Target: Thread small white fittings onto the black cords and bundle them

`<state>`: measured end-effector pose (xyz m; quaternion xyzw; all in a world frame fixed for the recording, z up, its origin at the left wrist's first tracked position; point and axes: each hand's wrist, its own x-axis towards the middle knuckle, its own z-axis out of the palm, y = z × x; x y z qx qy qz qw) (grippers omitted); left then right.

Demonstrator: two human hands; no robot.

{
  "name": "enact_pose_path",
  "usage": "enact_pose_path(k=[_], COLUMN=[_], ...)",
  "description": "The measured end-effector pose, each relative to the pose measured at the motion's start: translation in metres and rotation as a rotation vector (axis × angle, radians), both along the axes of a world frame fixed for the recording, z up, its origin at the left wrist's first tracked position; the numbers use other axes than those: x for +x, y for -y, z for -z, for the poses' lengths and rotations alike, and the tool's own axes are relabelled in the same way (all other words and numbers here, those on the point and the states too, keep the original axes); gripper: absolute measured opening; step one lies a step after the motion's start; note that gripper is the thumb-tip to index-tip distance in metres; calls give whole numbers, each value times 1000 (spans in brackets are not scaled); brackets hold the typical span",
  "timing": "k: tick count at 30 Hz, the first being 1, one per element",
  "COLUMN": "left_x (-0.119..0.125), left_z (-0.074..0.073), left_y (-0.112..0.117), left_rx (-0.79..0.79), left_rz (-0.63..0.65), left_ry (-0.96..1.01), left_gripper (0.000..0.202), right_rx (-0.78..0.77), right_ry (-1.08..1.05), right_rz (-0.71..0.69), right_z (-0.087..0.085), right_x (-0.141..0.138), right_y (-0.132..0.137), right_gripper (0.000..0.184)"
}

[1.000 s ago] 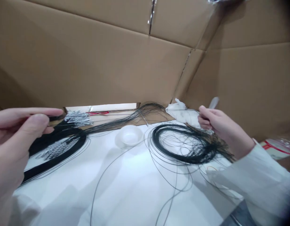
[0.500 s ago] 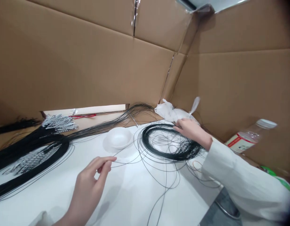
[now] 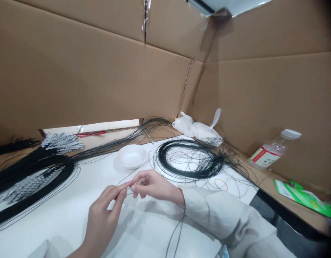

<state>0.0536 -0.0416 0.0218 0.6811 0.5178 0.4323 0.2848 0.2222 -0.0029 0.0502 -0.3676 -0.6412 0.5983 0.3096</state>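
Observation:
My left hand [image 3: 107,208] is closed in a pinch on a thin black cord [image 3: 130,194] above the white table. Fingertip to fingertip with it, my right hand [image 3: 151,184] also pinches at the cord. Behind the hands lies a loose coil of black cord [image 3: 165,166], its thin ends fanning out to the right. Close behind my fingers stands a white bowl [image 3: 131,156]. Two strands of cord [image 3: 176,234] hang down below my right wrist.
At the left lie black cord bundles [image 3: 58,179] with grey-white wound ends [image 3: 62,142]. White plastic bags [image 3: 197,129] rest in the corner of the cardboard walls [image 3: 101,71]. On the right are a clear bottle [image 3: 272,150], a green packet [image 3: 302,197] and a yellow rubber band [image 3: 221,185].
My right hand has left the coil and come left and nearer, meeting my left hand at the cord. The left hand keeps its pinch. The view has shifted slightly right.

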Motion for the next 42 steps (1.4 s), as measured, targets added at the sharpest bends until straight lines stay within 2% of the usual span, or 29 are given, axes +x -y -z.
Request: enact_pose_path(k=[8, 14, 19, 25, 32, 42], left_x=[2, 0, 0, 2, 1, -2], left_z=[3, 3, 1, -1, 3, 13], left_y=[-6, -8, -9, -10, -15, -20], left_rx=[-42, -84, -62, -44, -65, -90], left_rz=[36, -24, -8, -26, -20, 23], left_ry=[-70, -167, -177, -163, -199, -343], left_gripper=[29, 24, 24, 26, 30, 26], right_rx=[95, 86, 95, 176, 167, 97], right_ry=[-44, 37, 91, 90, 67, 34], right_rz=[77, 120, 122, 130, 183, 168], right_z=[19, 25, 27, 35, 35, 41], right_x=[-3, -2, -2, -2, -3, -2], right_y=[1, -2, -2, -1, 3, 3], right_gripper=[18, 6, 13, 23, 25, 20])
